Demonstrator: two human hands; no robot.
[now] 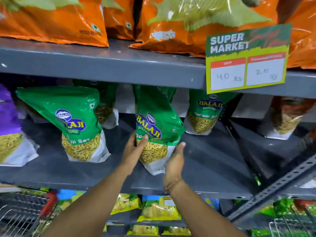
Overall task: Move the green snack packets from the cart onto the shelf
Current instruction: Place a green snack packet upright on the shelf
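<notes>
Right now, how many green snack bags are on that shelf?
5 that I can see: left front bag, middle bag between the left hand and right hand, right bag, and two behind. More may be hidden.

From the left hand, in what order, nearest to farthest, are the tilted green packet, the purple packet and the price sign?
1. Tilted green packet: just left of the left hand.
2. Purple packet: far left, same shelf.
3. Price sign: up right, on the shelf edge above.
</notes>
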